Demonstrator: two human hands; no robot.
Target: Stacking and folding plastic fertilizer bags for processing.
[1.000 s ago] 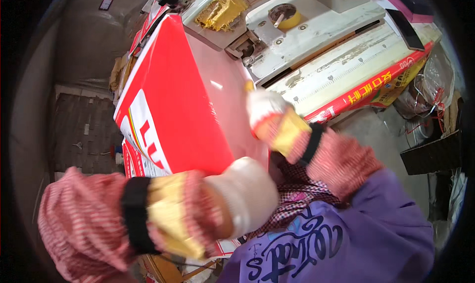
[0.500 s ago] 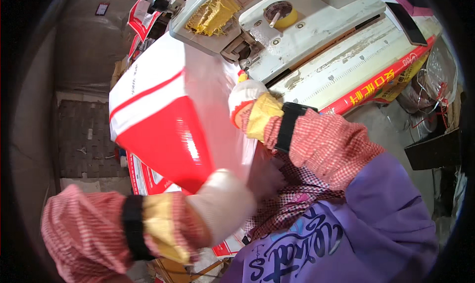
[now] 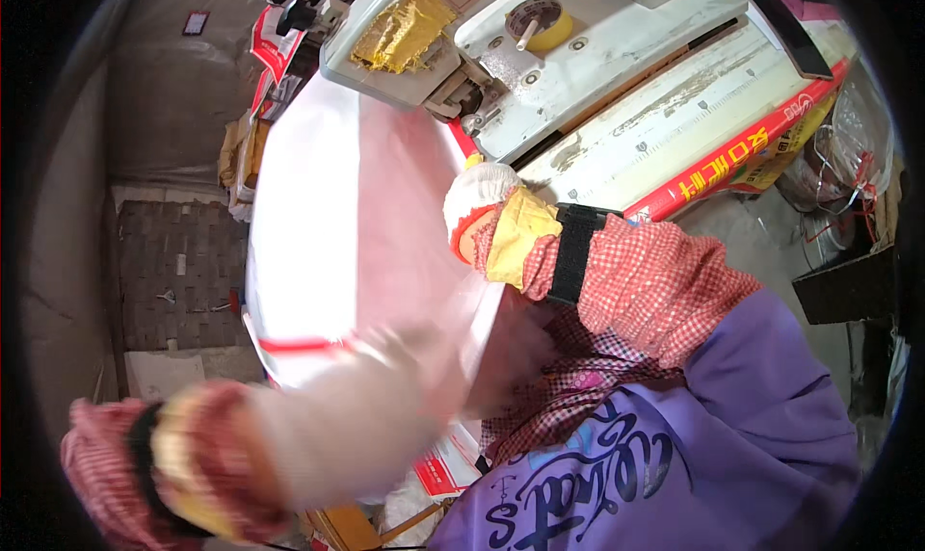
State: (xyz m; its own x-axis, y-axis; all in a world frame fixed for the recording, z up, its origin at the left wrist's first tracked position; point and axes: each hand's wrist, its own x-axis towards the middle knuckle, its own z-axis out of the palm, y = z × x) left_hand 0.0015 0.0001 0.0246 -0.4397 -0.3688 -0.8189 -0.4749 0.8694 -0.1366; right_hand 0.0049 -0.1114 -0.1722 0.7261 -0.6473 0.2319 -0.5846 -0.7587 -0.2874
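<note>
A large white sack [image 3: 303,214] with a red band, its near part blurred, spreads beneath the head of a sewing machine [image 3: 390,40]. My right hand [image 3: 482,199], in a white knit glove, is curled at the sack's right edge close to the machine's foot; its fingertips are mostly hidden. My left hand [image 3: 361,421], also gloved, is smeared by motion over the sack's near part. Whether its fingers grip the sack does not show. Both forearms wear red checked sleeves with black straps.
A tape roll [image 3: 540,23] lies on the machine bed, and a dark phone [image 3: 790,36] rests at its far right. A red printed strip [image 3: 742,146] runs along the table edge. Clear plastic bags [image 3: 862,127] hang at right; a cardboard box [image 3: 342,527] stands below.
My left hand has swept left and toward me. The sack's red panel has gone from sight, leaving mostly white surface. My right hand stays nearly in place beside the machine foot.
</note>
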